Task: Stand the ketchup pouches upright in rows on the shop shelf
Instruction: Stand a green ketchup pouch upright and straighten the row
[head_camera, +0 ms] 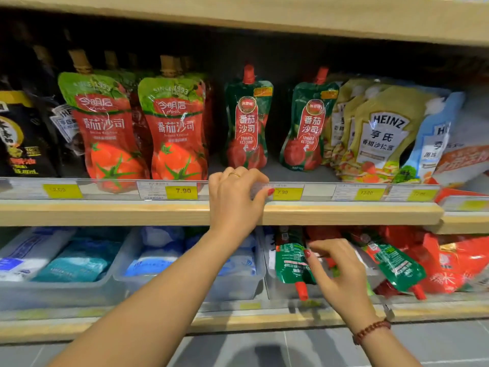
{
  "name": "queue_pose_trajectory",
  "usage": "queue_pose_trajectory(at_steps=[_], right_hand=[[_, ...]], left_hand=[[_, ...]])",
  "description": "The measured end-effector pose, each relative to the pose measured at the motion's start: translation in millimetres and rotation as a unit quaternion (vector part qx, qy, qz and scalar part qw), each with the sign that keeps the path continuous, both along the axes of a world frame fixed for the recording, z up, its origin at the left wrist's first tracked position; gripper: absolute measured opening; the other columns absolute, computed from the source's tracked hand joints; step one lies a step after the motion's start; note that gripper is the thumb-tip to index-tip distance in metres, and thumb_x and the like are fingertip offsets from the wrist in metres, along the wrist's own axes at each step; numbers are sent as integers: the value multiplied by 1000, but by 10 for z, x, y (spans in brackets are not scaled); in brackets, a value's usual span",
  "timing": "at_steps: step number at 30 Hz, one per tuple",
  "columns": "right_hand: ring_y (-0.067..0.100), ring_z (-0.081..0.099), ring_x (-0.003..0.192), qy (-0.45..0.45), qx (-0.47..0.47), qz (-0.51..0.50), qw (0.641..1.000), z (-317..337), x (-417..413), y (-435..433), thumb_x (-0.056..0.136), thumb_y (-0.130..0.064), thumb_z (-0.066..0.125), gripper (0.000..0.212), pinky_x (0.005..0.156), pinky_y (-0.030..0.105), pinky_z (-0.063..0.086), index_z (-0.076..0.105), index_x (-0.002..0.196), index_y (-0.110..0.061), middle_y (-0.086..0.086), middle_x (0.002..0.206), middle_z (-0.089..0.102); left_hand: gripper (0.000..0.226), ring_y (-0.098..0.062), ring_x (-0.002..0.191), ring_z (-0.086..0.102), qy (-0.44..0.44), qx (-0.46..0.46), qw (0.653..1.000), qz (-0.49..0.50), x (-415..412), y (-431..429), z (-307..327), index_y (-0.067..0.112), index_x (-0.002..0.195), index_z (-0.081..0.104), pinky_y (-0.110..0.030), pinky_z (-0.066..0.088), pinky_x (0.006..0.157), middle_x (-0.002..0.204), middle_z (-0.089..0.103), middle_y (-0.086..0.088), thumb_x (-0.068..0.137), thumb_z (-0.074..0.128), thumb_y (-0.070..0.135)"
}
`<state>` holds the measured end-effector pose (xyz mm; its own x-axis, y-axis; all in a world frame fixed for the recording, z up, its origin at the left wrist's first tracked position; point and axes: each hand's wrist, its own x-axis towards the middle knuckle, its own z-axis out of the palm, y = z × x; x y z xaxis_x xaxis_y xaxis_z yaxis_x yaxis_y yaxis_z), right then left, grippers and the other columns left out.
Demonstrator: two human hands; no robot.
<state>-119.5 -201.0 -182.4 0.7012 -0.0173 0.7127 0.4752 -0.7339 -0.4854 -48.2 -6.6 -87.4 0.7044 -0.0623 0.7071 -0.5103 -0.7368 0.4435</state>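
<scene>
Wooden shop shelving fills the view, with grey floor (pixel 304 345) along the bottom edge. Across the middle runs the shelf (pixel 105 214), fronted by a clear price rail (pixel 330 193) with yellow tags. On it, from left to right of the frame, stand dark bottles (pixel 18 139), two rows of red pouches (pixel 108 128) printed with tomatoes, two green ketchup pouches with red caps, and a crowd of Heinz pouches (pixel 383 133) leaning at the far right. The centre pouch (pixel 247 123) stands upright. The second pouch (pixel 307 128) tilts a little, just beside the Heinz pouches, with bare shelf between the two green ones.

Below, at lower left, clear bins (pixel 66 292) hold blue packets (pixel 76 260). At lower right a flat pouch (pixel 291 263) lies with its red cap pointing to the front. Another green one (pixel 397 263) lies further right, near red packets (pixel 449 266).

The left hand (pixel 238 200) is on the price rail at centre, just below the centre pouch. Its fingers are curled over the rail's top and its thumb is pressed on the front. The right hand (pixel 341 274) is down at the lower shelf, thumb against the flat pouch's right edge and fingers bent above it. I can't tell whether it actually has hold of the pouch.

A gold ring (pixel 234 174) is on the left hand, and a red bead bracelet (pixel 371 330) is on the right wrist.
</scene>
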Motion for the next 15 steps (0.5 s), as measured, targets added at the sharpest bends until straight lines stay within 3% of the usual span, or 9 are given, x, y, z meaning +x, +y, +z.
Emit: queue_pose_trajectory(at_steps=[2, 4, 6, 8, 10, 12, 15], right_hand=[[-3, 52, 100, 95, 12, 13, 995, -166, -97, -46, 78, -38, 66, 27, 86, 14, 41, 62, 102, -28, -17, 102, 59], [-7, 43, 117, 177, -9, 24, 984, -271, -154, -96, 69, -56, 68, 54, 97, 17, 34, 53, 117, -37, -20, 122, 53], [-2, 34, 129, 221, -71, 32, 972, -303, -174, -131, 61, -70, 67, 78, 105, 26, 28, 43, 130, -42, -19, 139, 42], [0, 25, 134, 238, -150, 29, 959, -313, -164, -142, 62, -72, 66, 88, 110, 28, 23, 31, 137, -43, -20, 148, 29], [6, 27, 137, 223, -216, 10, 951, -340, -146, -131, 75, -57, 64, 76, 112, 30, 24, 32, 141, -36, -16, 150, 27], [14, 38, 133, 189, -250, -13, 949, -351, -138, -101, 84, -35, 64, 59, 110, 33, 31, 43, 138, -26, -8, 147, 37], [24, 61, 112, 128, -288, -29, 949, -349, -120, -39, 67, -11, 79, 54, 92, 43, 50, 64, 119, -17, 5, 129, 60]], left_hand=[[13, -20, 84, 56, 4, -16, 1000, 3, -4, -23, -7, 23, 86, 68, -25, 21, 78, 81, 65, 4, 78, 73, 31], [13, -20, 85, 56, 6, -19, 1000, 5, -3, -29, -8, 23, 86, 68, -27, 21, 79, 81, 64, 4, 78, 73, 32], [14, -19, 85, 55, 7, -19, 1000, 6, -4, -27, -5, 23, 87, 68, -26, 21, 79, 82, 63, 6, 78, 72, 32], [14, -19, 85, 55, 6, -26, 1000, 4, -12, -29, -1, 22, 87, 69, -25, 20, 79, 82, 63, 6, 78, 73, 32], [14, -19, 87, 55, 8, -34, 999, 4, -20, -31, 3, 22, 87, 69, -24, 20, 80, 85, 66, 4, 77, 73, 32], [14, -19, 89, 55, 9, -36, 999, 5, -23, -29, 2, 23, 88, 69, -25, 20, 81, 86, 66, 4, 78, 73, 32], [14, -19, 90, 55, 9, -36, 999, 6, -16, -27, -4, 23, 89, 69, -27, 22, 83, 87, 66, 4, 79, 71, 33]])
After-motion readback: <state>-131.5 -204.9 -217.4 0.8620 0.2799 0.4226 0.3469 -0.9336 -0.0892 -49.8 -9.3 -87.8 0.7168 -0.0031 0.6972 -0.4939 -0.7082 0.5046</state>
